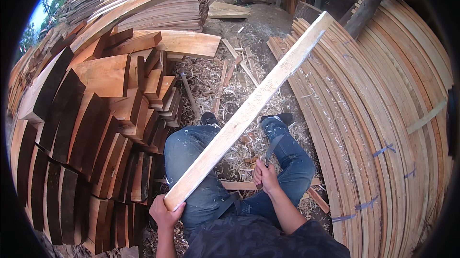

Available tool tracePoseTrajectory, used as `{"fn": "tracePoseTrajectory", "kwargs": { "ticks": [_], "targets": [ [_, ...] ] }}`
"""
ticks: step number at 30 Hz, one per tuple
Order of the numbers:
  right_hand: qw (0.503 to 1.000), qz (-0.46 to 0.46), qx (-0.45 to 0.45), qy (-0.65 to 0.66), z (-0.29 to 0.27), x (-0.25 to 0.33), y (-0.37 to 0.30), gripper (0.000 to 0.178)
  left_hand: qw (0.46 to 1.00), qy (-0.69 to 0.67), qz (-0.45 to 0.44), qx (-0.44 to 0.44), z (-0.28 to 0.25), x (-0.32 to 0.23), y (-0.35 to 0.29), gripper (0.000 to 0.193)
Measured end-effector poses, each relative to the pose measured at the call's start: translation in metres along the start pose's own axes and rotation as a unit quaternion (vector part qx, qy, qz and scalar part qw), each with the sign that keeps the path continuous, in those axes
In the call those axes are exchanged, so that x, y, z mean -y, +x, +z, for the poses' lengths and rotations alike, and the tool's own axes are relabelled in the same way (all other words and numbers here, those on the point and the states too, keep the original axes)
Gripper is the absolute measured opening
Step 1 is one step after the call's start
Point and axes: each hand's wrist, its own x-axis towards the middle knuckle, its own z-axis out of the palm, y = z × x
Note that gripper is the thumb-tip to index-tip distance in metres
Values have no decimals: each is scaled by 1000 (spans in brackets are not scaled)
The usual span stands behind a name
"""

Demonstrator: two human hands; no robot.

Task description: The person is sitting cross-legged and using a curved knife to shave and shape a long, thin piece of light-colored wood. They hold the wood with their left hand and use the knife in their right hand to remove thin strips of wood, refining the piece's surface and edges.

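A long pale wooden plank (249,107) slants across the view from my lap up to the far right. My left hand (166,213) grips its near end, with the fingers wrapped round the edge. In my right hand (266,176) is a knife (273,147) with a broad dark blade pointing up and away from me. The blade is apart from the plank, to its right, in front of my right shin. My fingers cover most of the knife's handle. Strips of wood (244,185) lie on the ground beyond my lap.
Thick reddish-brown boards (103,73) are stacked high at my left. Bundles of long slats (345,129), some tied with purple strips, lie along my right. Curly wood shavings (230,148) and loose sticks cover the ground around my feet. A slat stack (165,14) stands farther back.
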Motion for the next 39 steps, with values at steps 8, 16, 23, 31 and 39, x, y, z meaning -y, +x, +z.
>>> {"fn": "tracePoseTrajectory", "kwargs": {
  "ticks": [8,16,23,31,39],
  "targets": [
    [986,-137,58,81,53,42,42,32,999,21,40,-18,8,17,-4,69],
    [989,-33,82,120,64,52,59,19,951,36,-138,275,-38,-39,40,50],
    [956,-4,235,175,56,67,74,21,743,-236,-195,595,-38,-19,57,25],
    [995,-47,48,-76,41,60,88,24,757,-265,-262,537,-34,-32,50,22],
    [949,-63,1,-310,23,-19,52,36,812,-199,-258,484,-26,-72,56,36]
  ]
}}
